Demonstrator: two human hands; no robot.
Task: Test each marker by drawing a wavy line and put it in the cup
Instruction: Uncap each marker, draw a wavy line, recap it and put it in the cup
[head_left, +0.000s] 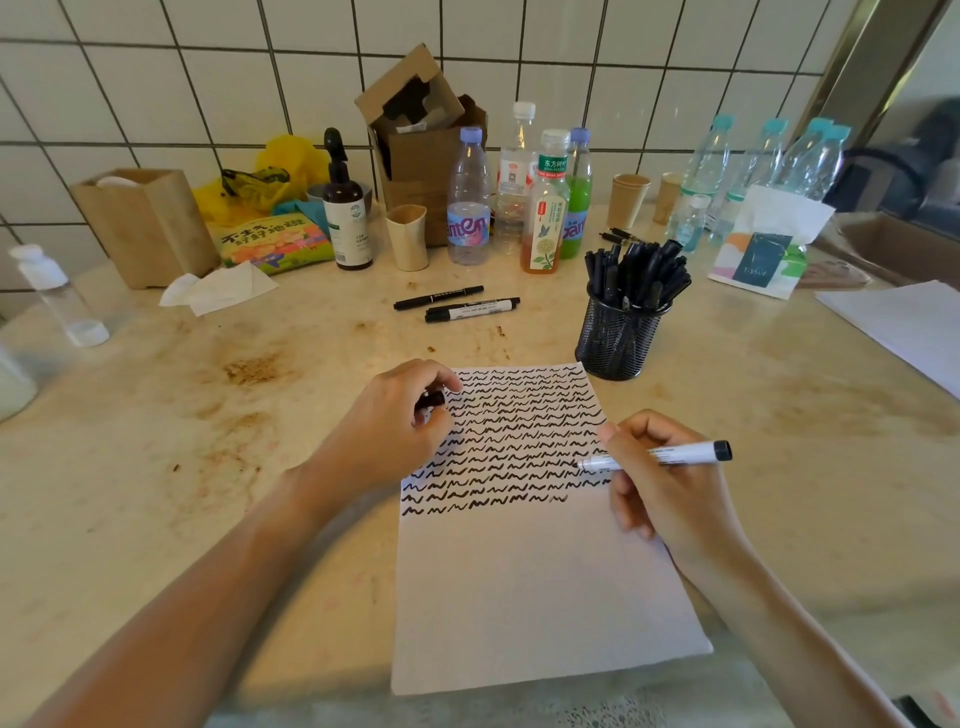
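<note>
**White marker poised over the paper**

White plastic marker (660, 456), light, stiff and smooth; I'd judge mid-barrel the best hold. My right hand (670, 488) pinches it there, tip over the paper (540, 587). My left hand (395, 421) curls round its black cap (432, 400). The mesh cup (618, 332) stands near.
</note>
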